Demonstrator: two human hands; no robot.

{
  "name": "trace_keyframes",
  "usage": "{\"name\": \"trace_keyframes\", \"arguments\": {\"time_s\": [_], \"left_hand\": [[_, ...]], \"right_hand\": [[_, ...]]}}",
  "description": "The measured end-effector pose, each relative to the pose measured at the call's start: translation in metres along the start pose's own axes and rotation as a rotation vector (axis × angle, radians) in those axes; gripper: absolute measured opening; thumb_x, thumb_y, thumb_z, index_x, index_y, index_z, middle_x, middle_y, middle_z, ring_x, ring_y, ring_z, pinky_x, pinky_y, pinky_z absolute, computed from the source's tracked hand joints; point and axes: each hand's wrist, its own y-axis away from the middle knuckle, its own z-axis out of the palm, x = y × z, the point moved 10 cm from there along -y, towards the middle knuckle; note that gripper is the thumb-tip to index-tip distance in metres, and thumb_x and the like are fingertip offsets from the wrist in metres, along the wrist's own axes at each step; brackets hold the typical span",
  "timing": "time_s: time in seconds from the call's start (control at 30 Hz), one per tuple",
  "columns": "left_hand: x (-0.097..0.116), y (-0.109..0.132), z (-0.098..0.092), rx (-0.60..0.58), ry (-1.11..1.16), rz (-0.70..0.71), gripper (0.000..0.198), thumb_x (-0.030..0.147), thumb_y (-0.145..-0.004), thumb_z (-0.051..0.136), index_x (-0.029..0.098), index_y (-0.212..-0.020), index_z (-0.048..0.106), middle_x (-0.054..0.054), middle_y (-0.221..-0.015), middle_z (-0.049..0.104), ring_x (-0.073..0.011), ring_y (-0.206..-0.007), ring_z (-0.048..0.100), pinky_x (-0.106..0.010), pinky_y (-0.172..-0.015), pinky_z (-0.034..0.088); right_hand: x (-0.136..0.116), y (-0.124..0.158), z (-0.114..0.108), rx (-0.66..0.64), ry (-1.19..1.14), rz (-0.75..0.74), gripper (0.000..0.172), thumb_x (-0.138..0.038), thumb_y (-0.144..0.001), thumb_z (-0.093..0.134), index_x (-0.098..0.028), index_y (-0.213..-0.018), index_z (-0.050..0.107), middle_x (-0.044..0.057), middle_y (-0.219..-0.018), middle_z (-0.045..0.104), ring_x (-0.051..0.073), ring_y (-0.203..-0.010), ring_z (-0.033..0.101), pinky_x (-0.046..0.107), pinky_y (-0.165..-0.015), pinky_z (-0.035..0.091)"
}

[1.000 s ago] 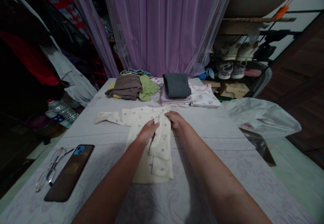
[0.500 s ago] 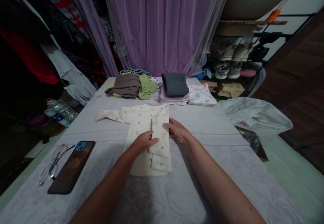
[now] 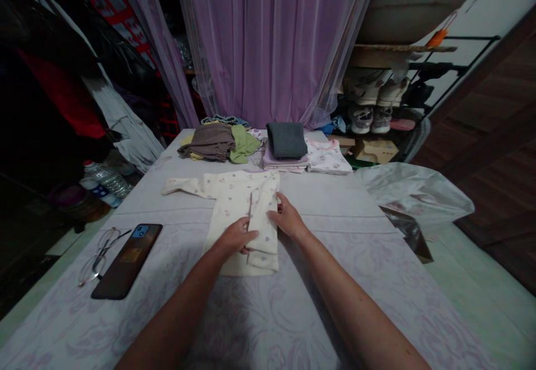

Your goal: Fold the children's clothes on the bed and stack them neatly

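A cream long-sleeved top (image 3: 232, 200) with a small heart print lies spread on the cloth-covered surface in front of me. Its left sleeve stretches out sideways, while the right sleeve and side are folded inward over the body, the sleeve pointing toward me. My left hand (image 3: 238, 237) pinches the inner edge of that folded part, thumb on top and the other fingers partly hidden. At the outer right edge, my right hand (image 3: 288, 215) grips the fabric between thumb and curled fingers.
Behind the top are a heap of loose clothes (image 3: 213, 142) and folded garments (image 3: 287, 140). Eyeglasses (image 3: 99, 257) and a phone (image 3: 128, 261) lie at left. A plastic bag (image 3: 419, 191) is beyond the right edge, bottles (image 3: 106, 180) beyond the left.
The camera view has shifted slightly. My right thumb now lies a little further over the top's right edge, and the folded sleeve's lower end has come up slightly. Both hands keep their hold.
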Motion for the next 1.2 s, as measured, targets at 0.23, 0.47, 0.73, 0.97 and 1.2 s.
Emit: {"name": "trace_keyframes", "arguments": {"time_s": [0.23, 0.47, 0.73, 0.97, 1.2], "left_hand": [[0.053, 0.045, -0.022, 0.394, -0.654, 0.457, 0.057, 0.025, -0.072, 0.070, 0.023, -0.126, 0.055, -0.006, -0.107, 0.063, -0.0224, -0.102, 0.061, -0.032, -0.092, 0.046], [0.052, 0.074, 0.034, -0.089, -0.949, 0.706, 0.026, 0.023, -0.071, 0.073, 0.024, -0.096, 0.067, -0.004, -0.107, 0.062, -0.0222, -0.102, 0.057, -0.034, -0.090, 0.043], [0.058, 0.073, 0.047, 0.007, -0.953, 0.804, 0.009, 0.020, -0.079, 0.064, 0.021, -0.088, 0.063, -0.006, -0.110, 0.065, -0.0221, -0.104, 0.058, -0.035, -0.091, 0.040], [0.059, 0.079, 0.063, 0.021, -0.786, 0.839, 0.007, 0.019, -0.078, 0.061, 0.022, -0.085, 0.060, -0.007, -0.118, 0.067, -0.0222, -0.113, 0.057, -0.036, -0.098, 0.039], [0.050, 0.076, 0.061, -0.068, -0.717, 0.845, 0.027, 0.031, -0.080, 0.066, 0.022, -0.105, 0.062, -0.009, -0.131, 0.063, -0.0244, -0.129, 0.050, -0.040, -0.111, 0.033]], "right_hand": [[-0.010, 0.016, -0.017, 0.154, 0.138, -0.105, 0.050, -0.026, -0.072, 0.065, -0.026, -0.122, 0.060, 0.003, -0.097, 0.067, 0.021, -0.092, 0.061, 0.033, -0.091, 0.045], [0.005, 0.019, -0.026, 0.211, 0.117, -0.109, 0.038, -0.036, -0.080, 0.054, -0.023, -0.115, 0.062, 0.001, -0.086, 0.067, 0.016, -0.074, 0.058, 0.029, -0.080, 0.048], [0.016, 0.016, -0.030, 0.202, -0.234, -0.068, 0.038, -0.042, -0.070, 0.061, -0.021, -0.102, 0.065, -0.002, -0.072, 0.063, 0.013, -0.060, 0.054, 0.024, -0.056, 0.045], [0.020, 0.021, -0.034, 0.152, -0.467, 0.017, 0.043, -0.044, -0.064, 0.071, -0.020, -0.100, 0.063, 0.000, -0.074, 0.066, 0.011, -0.061, 0.056, 0.020, -0.048, 0.041], [0.020, 0.024, -0.030, 0.177, -0.363, -0.045, 0.044, -0.050, -0.068, 0.068, -0.020, -0.100, 0.065, 0.001, -0.072, 0.066, 0.014, -0.062, 0.057, 0.024, -0.051, 0.045]]}}
